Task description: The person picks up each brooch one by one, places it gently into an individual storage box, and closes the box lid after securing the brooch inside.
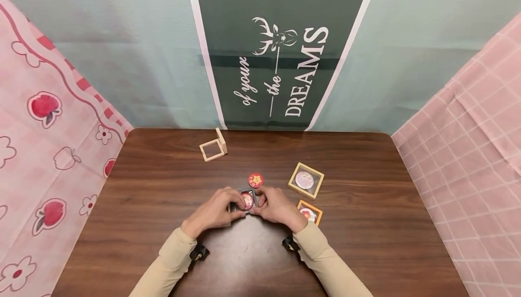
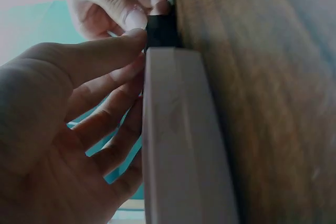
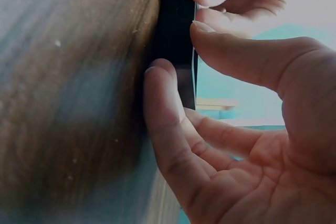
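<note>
A small dark grey display frame (image 1: pixel 254 197) lies on the table between both hands, with a red and pink round badge (image 1: pixel 248 201) in it. My left hand (image 1: pixel 220 207) holds its left side, thumb at the near edge and a fingertip over the badge. On the right, my right hand (image 1: pixel 277 204) grips the frame's edge between thumb and fingers. The right wrist view shows the black frame (image 3: pixel 176 19) on edge, thumb on top, fingertip at the side. A pale long block (image 2: pixel 181 140), kind unclear, fills the left wrist view's foreground. Another red round badge (image 1: pixel 255 180) lies just beyond the frame.
Farther back left, a pale wooden display frame (image 1: pixel 212 150) stands folded open. To the right lie a yellow frame (image 1: pixel 306 180) with a pinkish badge and an orange frame (image 1: pixel 310 212), partly behind the right wrist. Curtains hang behind and beside the brown table (image 1: pixel 163 184).
</note>
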### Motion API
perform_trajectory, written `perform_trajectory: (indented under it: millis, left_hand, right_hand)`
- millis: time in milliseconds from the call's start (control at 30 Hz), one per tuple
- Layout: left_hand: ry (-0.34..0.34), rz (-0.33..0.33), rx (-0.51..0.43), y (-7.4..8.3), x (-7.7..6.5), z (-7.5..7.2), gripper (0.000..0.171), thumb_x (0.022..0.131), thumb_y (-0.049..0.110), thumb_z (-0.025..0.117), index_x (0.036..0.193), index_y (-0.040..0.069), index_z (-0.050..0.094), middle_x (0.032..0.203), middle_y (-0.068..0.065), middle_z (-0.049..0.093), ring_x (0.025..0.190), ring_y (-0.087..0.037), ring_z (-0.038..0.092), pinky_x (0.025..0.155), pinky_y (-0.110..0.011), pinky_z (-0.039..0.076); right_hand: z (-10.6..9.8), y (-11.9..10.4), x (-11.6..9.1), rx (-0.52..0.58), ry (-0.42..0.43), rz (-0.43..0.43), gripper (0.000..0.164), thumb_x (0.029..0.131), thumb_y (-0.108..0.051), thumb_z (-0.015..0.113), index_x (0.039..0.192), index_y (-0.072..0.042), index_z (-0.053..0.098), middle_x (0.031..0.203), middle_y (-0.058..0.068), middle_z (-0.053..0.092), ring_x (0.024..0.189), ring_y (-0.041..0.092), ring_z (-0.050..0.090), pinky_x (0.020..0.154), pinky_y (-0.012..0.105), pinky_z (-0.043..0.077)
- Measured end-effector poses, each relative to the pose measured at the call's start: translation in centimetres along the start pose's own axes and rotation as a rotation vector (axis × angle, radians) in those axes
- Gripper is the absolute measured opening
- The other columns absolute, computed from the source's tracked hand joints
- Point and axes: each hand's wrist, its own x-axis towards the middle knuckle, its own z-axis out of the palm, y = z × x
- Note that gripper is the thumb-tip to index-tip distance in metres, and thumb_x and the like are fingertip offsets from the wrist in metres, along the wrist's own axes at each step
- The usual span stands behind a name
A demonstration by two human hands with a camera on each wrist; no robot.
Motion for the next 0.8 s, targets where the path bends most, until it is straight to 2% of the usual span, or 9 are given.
perform_trajectory:
  millis: [167,333,433,567,733,800]
  left_hand:
    - [0.028,0.001,-0.097,-0.6,0.6,-1.4,0.007,0.092,0.005,0.083,0.098,0.010,0.081,0.102,0.002,0.078,0.098,-0.012,0.071,0.090,-0.036,0.059]
    - [0.097,-0.056,-0.147,-1.7,1.2,-3.2,0.007,0.094,0.006,0.082,0.099,0.011,0.080,0.104,0.002,0.079,0.102,-0.014,0.073,0.097,-0.036,0.058]
    - [0.155,-0.090,-0.147,-2.5,1.7,-4.3,0.005,0.094,0.006,0.081,0.099,0.009,0.080,0.105,-0.001,0.079,0.103,-0.016,0.074,0.100,-0.039,0.057]
    - [0.231,-0.126,-0.112,-3.9,2.4,-5.4,0.004,0.095,0.006,0.080,0.100,0.006,0.081,0.105,-0.003,0.080,0.103,-0.020,0.074,0.099,-0.043,0.057]
    - [0.308,-0.221,-0.076,-5.7,2.8,-6.8,0.009,0.096,0.009,0.079,0.104,0.005,0.081,0.107,-0.005,0.080,0.106,-0.024,0.074,0.097,-0.048,0.056]
    - [0.329,-0.259,-0.091,-6.2,3.0,-7.5,0.010,0.096,0.009,0.079,0.105,0.004,0.081,0.108,-0.007,0.080,0.104,-0.026,0.073,0.095,-0.051,0.057]
  right_hand:
    - [-0.6,-0.1,0.0,-0.002,-0.013,-0.012,0.048,0.089,-0.024,0.088,0.126,0.000,0.068,0.079,-0.006,0.070,0.065,0.002,0.064,0.062,0.023,0.051]
    - [-1.1,-0.2,0.1,-0.028,0.045,-0.038,0.034,0.091,-0.023,0.086,0.113,-0.001,0.071,0.079,-0.005,0.070,0.067,0.002,0.062,0.063,0.023,0.051]
    - [-1.5,-0.1,0.3,-0.055,0.090,-0.057,0.027,0.091,-0.021,0.086,0.106,-0.002,0.071,0.079,-0.004,0.069,0.068,0.003,0.061,0.064,0.024,0.051]
    - [-1.9,-0.1,0.6,-0.070,0.130,-0.047,0.024,0.092,-0.018,0.085,0.104,-0.003,0.071,0.080,-0.004,0.067,0.068,0.005,0.059,0.065,0.025,0.051]
    - [-2.0,0.1,0.8,-0.073,0.152,-0.034,0.023,0.092,-0.016,0.085,0.104,-0.003,0.071,0.080,-0.003,0.065,0.068,0.007,0.058,0.064,0.026,0.050]
    - [-1.9,0.2,0.9,-0.072,0.164,-0.037,0.022,0.092,-0.014,0.085,0.104,-0.003,0.071,0.080,-0.002,0.065,0.068,0.007,0.057,0.064,0.026,0.049]
